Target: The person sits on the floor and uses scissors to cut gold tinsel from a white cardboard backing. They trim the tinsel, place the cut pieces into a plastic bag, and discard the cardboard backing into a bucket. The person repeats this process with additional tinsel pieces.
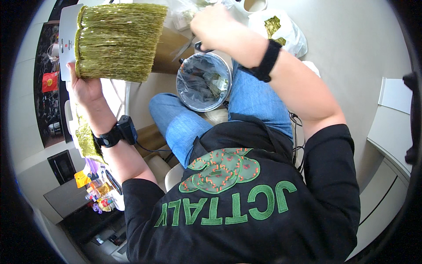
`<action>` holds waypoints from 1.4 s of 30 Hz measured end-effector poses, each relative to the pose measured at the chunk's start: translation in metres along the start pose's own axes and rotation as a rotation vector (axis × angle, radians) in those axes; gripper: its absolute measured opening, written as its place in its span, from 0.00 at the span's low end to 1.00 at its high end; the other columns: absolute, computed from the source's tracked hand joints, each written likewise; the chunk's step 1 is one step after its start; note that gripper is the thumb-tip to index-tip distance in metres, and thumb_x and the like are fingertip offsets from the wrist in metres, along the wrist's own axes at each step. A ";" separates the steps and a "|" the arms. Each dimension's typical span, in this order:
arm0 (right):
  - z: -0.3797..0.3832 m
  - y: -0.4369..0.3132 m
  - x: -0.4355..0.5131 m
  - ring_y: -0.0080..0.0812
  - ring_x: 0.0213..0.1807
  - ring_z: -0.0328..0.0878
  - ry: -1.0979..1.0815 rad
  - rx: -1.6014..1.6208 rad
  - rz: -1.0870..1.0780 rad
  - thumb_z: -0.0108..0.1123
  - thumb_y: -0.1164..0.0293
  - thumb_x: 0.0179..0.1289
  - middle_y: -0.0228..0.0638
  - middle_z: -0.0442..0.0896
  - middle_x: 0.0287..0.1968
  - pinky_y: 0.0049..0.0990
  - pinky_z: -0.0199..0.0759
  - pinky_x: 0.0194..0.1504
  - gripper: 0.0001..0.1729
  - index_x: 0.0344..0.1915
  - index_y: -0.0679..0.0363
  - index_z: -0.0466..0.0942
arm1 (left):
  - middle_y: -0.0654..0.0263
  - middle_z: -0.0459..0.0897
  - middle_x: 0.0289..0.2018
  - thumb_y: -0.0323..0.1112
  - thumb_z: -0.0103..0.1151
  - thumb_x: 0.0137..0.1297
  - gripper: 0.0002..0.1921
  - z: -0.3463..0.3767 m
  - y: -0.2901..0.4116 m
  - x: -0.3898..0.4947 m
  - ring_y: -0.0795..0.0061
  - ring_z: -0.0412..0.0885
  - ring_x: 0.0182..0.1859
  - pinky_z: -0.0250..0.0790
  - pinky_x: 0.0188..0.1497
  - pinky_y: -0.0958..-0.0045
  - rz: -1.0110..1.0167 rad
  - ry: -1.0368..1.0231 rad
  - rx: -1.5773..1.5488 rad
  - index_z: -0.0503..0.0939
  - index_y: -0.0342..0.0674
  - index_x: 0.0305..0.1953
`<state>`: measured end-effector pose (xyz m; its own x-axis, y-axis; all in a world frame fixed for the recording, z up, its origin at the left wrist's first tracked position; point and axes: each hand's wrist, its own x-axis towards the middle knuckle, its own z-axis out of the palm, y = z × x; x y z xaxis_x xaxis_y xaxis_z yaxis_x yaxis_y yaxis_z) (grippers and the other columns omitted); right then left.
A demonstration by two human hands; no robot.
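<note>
My left hand (86, 87) grips the lower end of a grey cardboard backing (67, 49). From that card hangs a gold tinsel fringe garland (118, 44), its strands spreading to the right. A pair of scissors (184, 48) is in my right hand (216, 29), which is blurred, with one black handle loop showing below the fingers. The blades point down and left, apart from the fringe. Just beneath them, between my knees, stands a round bin (227, 95) with a clear plastic liner. Some gold-green scraps (219, 84) lie inside it.
A white plastic bag (293, 36) holding gold foil material stands on the floor beyond my right knee. Next to it is a pale cup-like container (255, 5). On my left, more gold tinsel (85, 135) lies along a table edge near small colourful items (102, 194). Cables (297, 148) run beside my seat.
</note>
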<state>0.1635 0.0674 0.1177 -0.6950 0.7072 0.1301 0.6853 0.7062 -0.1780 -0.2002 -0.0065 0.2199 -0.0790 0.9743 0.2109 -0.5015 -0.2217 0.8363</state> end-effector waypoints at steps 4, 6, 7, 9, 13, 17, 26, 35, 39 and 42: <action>-0.018 0.020 -0.011 0.36 0.41 0.85 -0.085 -0.034 0.126 0.75 0.53 0.41 0.35 0.86 0.35 0.35 0.78 0.40 0.23 0.35 0.55 0.86 | 0.50 0.77 0.54 0.43 0.44 0.75 0.18 -0.004 0.004 -0.002 0.53 0.76 0.57 0.68 0.59 0.47 0.022 0.034 0.025 0.75 0.34 0.51; -0.026 0.022 -0.015 0.36 0.41 0.85 -0.024 -0.091 0.122 0.75 0.52 0.43 0.35 0.86 0.36 0.35 0.78 0.40 0.24 0.36 0.55 0.86 | 0.50 0.77 0.55 0.44 0.43 0.75 0.19 -0.005 0.004 -0.004 0.54 0.75 0.57 0.68 0.60 0.47 0.038 0.031 0.047 0.75 0.34 0.52; -0.029 0.021 -0.016 0.35 0.41 0.85 0.006 -0.118 0.121 0.74 0.51 0.44 0.35 0.86 0.36 0.35 0.78 0.40 0.24 0.37 0.55 0.86 | 0.50 0.77 0.55 0.44 0.43 0.75 0.19 -0.005 0.004 -0.004 0.54 0.76 0.57 0.68 0.60 0.47 0.026 0.027 0.040 0.75 0.34 0.52; -0.035 0.016 -0.012 0.34 0.41 0.85 0.022 -0.111 0.103 0.74 0.51 0.45 0.34 0.86 0.36 0.34 0.78 0.40 0.23 0.36 0.55 0.86 | 0.50 0.77 0.54 0.45 0.42 0.75 0.20 -0.005 0.002 -0.003 0.54 0.76 0.56 0.68 0.59 0.47 0.042 0.076 0.063 0.75 0.34 0.53; -0.043 -0.001 0.001 0.34 0.41 0.85 0.021 -0.084 0.090 0.71 0.57 0.48 0.33 0.86 0.36 0.34 0.78 0.39 0.17 0.36 0.54 0.86 | 0.50 0.78 0.53 0.45 0.42 0.75 0.21 0.000 -0.002 -0.002 0.55 0.76 0.56 0.69 0.59 0.49 0.049 0.129 0.115 0.75 0.34 0.53; -0.045 -0.011 0.008 0.33 0.40 0.85 0.098 -0.044 0.069 0.66 0.66 0.52 0.34 0.86 0.36 0.33 0.78 0.38 0.10 0.36 0.54 0.86 | 0.50 0.80 0.50 0.44 0.44 0.75 0.19 0.010 -0.007 -0.008 0.56 0.79 0.52 0.71 0.57 0.51 0.017 0.052 0.077 0.75 0.32 0.49; -0.034 -0.011 0.007 0.36 0.40 0.85 0.145 -0.049 0.010 0.68 0.68 0.49 0.34 0.87 0.35 0.33 0.78 0.38 0.10 0.35 0.55 0.86 | 0.50 0.81 0.47 0.43 0.46 0.74 0.17 0.011 -0.013 -0.011 0.57 0.80 0.51 0.74 0.56 0.54 0.064 0.194 0.136 0.76 0.33 0.45; -0.059 0.017 -0.010 0.37 0.38 0.85 -0.058 -0.186 0.183 0.69 0.64 0.47 0.37 0.86 0.34 0.34 0.78 0.38 0.13 0.33 0.57 0.86 | 0.54 0.82 0.46 0.43 0.47 0.74 0.15 -0.002 -0.011 -0.016 0.60 0.81 0.50 0.74 0.55 0.56 0.096 0.307 0.162 0.78 0.36 0.44; -0.063 0.011 -0.003 0.37 0.38 0.85 0.064 -0.176 0.163 0.67 0.62 0.48 0.39 0.86 0.32 0.34 0.77 0.40 0.13 0.30 0.58 0.85 | 0.55 0.82 0.46 0.43 0.47 0.74 0.16 0.002 -0.015 -0.020 0.61 0.81 0.49 0.74 0.54 0.57 0.077 0.247 0.145 0.78 0.36 0.45; -0.051 0.001 0.002 0.37 0.35 0.86 0.209 -0.175 0.108 0.65 0.70 0.51 0.38 0.86 0.32 0.34 0.79 0.36 0.06 0.30 0.58 0.85 | 0.55 0.82 0.46 0.44 0.48 0.73 0.16 0.006 -0.019 -0.022 0.62 0.81 0.49 0.75 0.53 0.58 0.093 0.293 0.135 0.77 0.36 0.45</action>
<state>0.1736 0.0714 0.1676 -0.5686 0.7576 0.3205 0.7925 0.6090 -0.0336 -0.1842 -0.0243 0.2023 -0.3731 0.9153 0.1517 -0.3635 -0.2946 0.8838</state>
